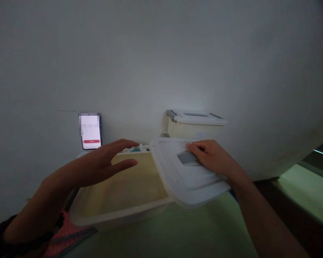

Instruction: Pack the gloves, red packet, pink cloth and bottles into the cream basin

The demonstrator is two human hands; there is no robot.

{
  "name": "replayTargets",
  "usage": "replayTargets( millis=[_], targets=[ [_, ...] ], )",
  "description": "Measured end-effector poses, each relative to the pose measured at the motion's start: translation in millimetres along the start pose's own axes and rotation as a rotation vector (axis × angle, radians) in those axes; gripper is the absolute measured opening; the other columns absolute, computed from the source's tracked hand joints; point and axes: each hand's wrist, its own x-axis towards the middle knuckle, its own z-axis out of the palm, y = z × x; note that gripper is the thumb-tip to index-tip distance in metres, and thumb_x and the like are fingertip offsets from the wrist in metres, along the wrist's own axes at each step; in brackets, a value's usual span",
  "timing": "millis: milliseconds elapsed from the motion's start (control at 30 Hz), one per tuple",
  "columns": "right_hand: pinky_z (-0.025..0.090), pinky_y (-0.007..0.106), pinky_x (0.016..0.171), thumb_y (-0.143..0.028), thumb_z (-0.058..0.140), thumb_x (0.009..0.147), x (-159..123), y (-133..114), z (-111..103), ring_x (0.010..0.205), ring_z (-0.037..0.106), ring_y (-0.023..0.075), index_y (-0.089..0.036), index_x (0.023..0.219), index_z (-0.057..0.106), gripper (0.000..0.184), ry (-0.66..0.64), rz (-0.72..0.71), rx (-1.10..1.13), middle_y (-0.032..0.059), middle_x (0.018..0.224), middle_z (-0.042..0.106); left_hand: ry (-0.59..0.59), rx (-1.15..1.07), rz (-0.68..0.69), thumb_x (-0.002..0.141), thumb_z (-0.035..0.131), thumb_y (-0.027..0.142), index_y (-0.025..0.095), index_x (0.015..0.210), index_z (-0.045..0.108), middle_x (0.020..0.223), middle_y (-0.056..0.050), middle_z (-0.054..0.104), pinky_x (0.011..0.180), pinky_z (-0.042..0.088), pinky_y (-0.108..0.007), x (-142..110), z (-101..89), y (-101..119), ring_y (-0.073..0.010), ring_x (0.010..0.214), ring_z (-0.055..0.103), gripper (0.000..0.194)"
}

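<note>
My right hand (208, 156) grips a white plastic lid (168, 165) by the grey handle (187, 157) in its top. The lid is tilted and sits at the right side of an open storage box (134, 182) with cream-coloured inner walls and a pale rim. No contents show in the part of the box that I can see. Above the far left part of the box is my left hand (114, 157), its thumb and fingers apart and nothing between them.
A phone (91, 132) with a lit screen leans upright against the wall (140, 71). Behind the lid stands a second storage box (195, 128), its white lid on. Pink and grey knitted cloth (70, 236) lies at lower left, on or beside the green surface (177, 233).
</note>
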Motion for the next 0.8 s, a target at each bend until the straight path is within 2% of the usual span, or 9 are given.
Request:
replayTargets(
  millis=[167, 367, 500, 567, 667, 733, 800],
  targets=[
    [0.029, 0.025, 0.051, -0.039, 0.035, 0.084, -16, 44, 6, 0.05, 0.042, 0.0127, -0.019, 0.051, 0.04, 0.039, -0.072, 0.115, -0.054, 0.0, 0.052, 0.05, -0.112, 0.037, -0.12, 0.08, 0.044, 0.061, 0.026, 0.122, 0.053, 0.123, -0.004, 0.061, 0.089, 0.049, -0.037, 2, 5.8, -15, -0.0262, 0.107, 0.059, 0.056],
    [0.029, 0.026, 0.052, -0.032, 0.035, 0.082, -30, 91, 20, 0.051, 0.046, 0.0137, -0.019, 0.048, 0.044, 0.037, -0.139, 0.187, -0.121, 0.0007, 0.05, 0.05, -0.12, 0.055, -0.155, 0.078, 0.046, 0.062, 0.029, 0.12, 0.056, 0.124, -0.001, 0.061, 0.09, 0.047, -0.032, 1, 6.1, -22, -0.026, 0.108, 0.059, 0.055],
    [0.034, 0.026, 0.054, -0.027, 0.039, 0.084, -35, 109, 33, 0.054, 0.051, 0.0142, -0.017, 0.05, 0.052, 0.038, -0.24, 0.228, -0.17, 0.0013, 0.053, 0.056, -0.172, 0.077, -0.159, 0.082, 0.043, 0.059, 0.026, 0.122, 0.053, 0.127, -0.003, 0.058, 0.095, 0.043, -0.036, 1, 7.7, -22, -0.0257, 0.111, 0.056, 0.053],
    [0.04, 0.026, 0.058, -0.029, 0.042, 0.088, -37, 114, 42, 0.058, 0.054, 0.0133, -0.015, 0.059, 0.057, 0.036, -0.298, 0.255, -0.197, 0.0009, 0.06, 0.059, -0.203, 0.086, -0.17, 0.083, 0.042, 0.057, 0.026, 0.124, 0.052, 0.129, -0.003, 0.057, 0.098, 0.04, -0.038, 1, 8.3, -22, -0.0256, 0.113, 0.055, 0.052],
    [0.05, 0.031, 0.068, -0.034, 0.049, 0.09, -39, 117, 54, 0.073, 0.06, 0.0137, -0.014, 0.09, 0.062, 0.024, -0.373, 0.281, -0.226, 0.0025, 0.086, 0.064, -0.199, 0.101, -0.173, 0.083, 0.042, 0.057, 0.026, 0.124, 0.052, 0.129, -0.001, 0.057, 0.098, 0.04, -0.039, 0, 8.3, -19, -0.026, 0.114, 0.054, 0.052],
    [0.051, 0.035, 0.074, -0.034, 0.051, 0.089, -39, 116, 61, 0.085, 0.061, 0.0163, -0.015, 0.105, 0.058, 0.026, -0.402, 0.283, -0.239, 0.005, 0.103, 0.061, -0.173, 0.106, -0.158, 0.082, 0.043, 0.058, 0.026, 0.123, 0.053, 0.128, 0.0, 0.058, 0.098, 0.04, -0.04, -1, 7.7, -17, -0.0264, 0.113, 0.055, 0.052],
    [0.051, 0.038, 0.078, -0.033, 0.052, 0.089, -38, 115, 67, 0.091, 0.06, 0.0182, -0.016, 0.11, 0.056, 0.027, -0.41, 0.281, -0.255, 0.0067, 0.11, 0.059, -0.155, 0.103, -0.148, 0.081, 0.044, 0.059, 0.026, 0.121, 0.055, 0.126, 0.0, 0.059, 0.097, 0.041, -0.041, -1, 7.3, -15, -0.0274, 0.112, 0.056, 0.052]
  ],
)
